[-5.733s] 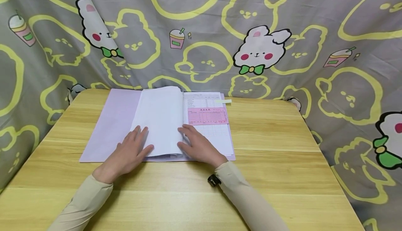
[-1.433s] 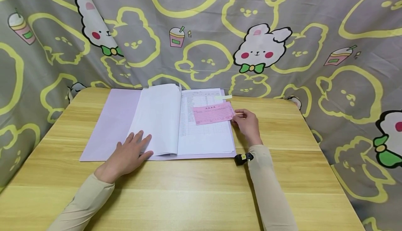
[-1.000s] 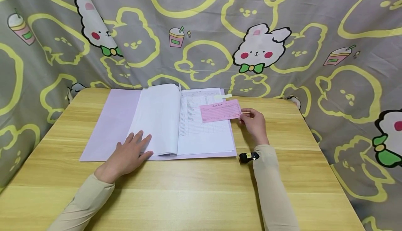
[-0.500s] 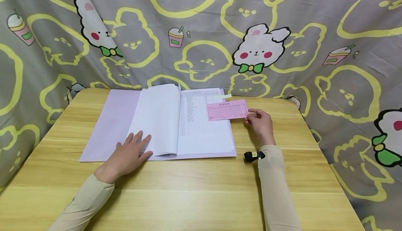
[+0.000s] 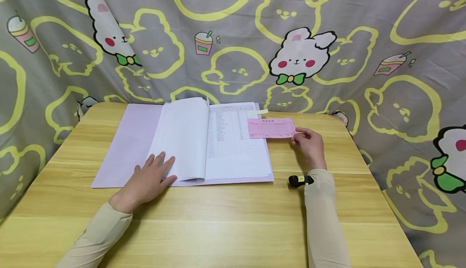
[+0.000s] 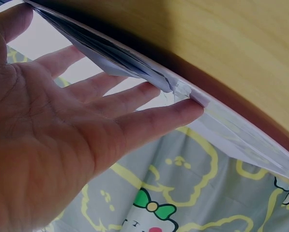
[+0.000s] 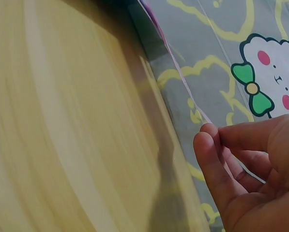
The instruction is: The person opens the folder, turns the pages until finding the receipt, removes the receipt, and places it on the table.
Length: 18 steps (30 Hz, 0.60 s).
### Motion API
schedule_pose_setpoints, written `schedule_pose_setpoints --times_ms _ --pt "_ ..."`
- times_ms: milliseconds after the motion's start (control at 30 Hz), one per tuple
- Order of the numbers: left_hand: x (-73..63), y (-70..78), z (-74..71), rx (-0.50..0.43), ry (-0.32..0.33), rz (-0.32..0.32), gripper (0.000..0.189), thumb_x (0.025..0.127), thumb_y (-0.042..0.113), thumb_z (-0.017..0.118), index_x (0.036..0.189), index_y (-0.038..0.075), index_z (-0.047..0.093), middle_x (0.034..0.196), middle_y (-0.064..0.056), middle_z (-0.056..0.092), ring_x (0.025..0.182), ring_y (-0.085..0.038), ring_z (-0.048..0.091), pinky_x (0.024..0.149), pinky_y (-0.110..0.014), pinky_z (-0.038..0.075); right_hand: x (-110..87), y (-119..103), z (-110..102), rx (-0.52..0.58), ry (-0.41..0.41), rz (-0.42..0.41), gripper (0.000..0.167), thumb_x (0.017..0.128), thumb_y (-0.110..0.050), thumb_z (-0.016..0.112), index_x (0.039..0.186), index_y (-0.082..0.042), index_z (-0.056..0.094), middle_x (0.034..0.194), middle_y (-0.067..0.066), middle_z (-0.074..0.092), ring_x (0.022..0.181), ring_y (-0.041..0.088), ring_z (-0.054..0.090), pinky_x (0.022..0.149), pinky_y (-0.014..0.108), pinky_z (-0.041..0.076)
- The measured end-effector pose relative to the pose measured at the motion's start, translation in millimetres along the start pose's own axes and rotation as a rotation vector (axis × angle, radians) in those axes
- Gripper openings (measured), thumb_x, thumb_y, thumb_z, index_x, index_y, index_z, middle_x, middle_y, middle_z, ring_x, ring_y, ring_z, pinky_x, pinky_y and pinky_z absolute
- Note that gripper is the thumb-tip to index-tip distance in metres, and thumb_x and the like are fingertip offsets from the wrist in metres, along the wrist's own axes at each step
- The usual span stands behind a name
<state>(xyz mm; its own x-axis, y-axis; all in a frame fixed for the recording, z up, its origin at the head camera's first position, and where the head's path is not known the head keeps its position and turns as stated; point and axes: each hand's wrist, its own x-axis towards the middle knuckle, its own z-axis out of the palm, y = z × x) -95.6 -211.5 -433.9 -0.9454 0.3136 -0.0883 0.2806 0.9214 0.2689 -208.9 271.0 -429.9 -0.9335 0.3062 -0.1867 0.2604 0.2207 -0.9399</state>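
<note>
My right hand [image 5: 310,144] pinches the right edge of a pink printed slip [image 5: 271,128] between thumb and fingertips. The slip's left part overlaps the right page of an open lilac folder [image 5: 114,150]; its right part reaches past the folder's edge. Seen edge-on in the right wrist view, the slip [image 7: 183,77] is a thin line running to the fingertips. My left hand [image 5: 149,181] rests with spread fingers on the turned white pages [image 5: 182,138] at left. In the left wrist view its straight fingers lie over the page stack [image 6: 110,53].
On the right page [image 5: 236,164] is a printed table. A pale green tab [image 5: 258,112] sticks out at the page's upper right. The wooden table [image 5: 218,227] backs onto a grey patterned curtain [image 5: 233,29]. A small black device [image 5: 300,181] sits at the right wrist.
Earlier the pink slip lay on the right page, with both hands at the white pages. The right hand then took its edge and drew it rightward. The left hand stays nearly still.
</note>
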Motion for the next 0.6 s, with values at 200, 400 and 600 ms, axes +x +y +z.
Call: schedule_pose_setpoints --times_ms 200,400,600 --pt "0.0 0.2 0.0 0.004 0.0 0.002 0.062 0.104 0.04 0.056 0.154 0.006 0.044 0.158 -0.031 0.036 0.142 -0.062 0.031 0.096 -0.086 0.029 -0.2 3.1 -9.4 0.042 -0.012 0.025 0.037 0.101 -0.009 0.061 0.137 0.003 0.06 0.094 0.002 0.065 0.077 0.006 0.068 0.078 0.022 0.058" --pt "0.1 0.4 -0.2 -0.002 -0.003 -0.001 0.062 0.104 0.04 0.056 0.154 0.006 0.044 0.159 -0.031 0.035 0.142 -0.062 0.03 0.097 -0.086 0.028 0.9 4.7 -20.3 0.066 0.002 0.035 0.04 0.102 -0.009 0.061 0.139 0.004 0.058 0.091 0.0 0.067 0.075 0.004 0.068 0.074 0.02 0.058" --pt "0.2 0.0 0.2 -0.003 -0.006 -0.006 0.062 0.104 0.04 0.056 0.155 0.006 0.044 0.159 -0.031 0.034 0.142 -0.062 0.03 0.097 -0.086 0.028 2.1 7.4 -28.5 0.138 0.014 0.042 0.041 0.101 -0.004 0.06 0.14 0.007 0.055 0.085 -0.004 0.067 0.075 0.004 0.068 0.072 0.018 0.058"
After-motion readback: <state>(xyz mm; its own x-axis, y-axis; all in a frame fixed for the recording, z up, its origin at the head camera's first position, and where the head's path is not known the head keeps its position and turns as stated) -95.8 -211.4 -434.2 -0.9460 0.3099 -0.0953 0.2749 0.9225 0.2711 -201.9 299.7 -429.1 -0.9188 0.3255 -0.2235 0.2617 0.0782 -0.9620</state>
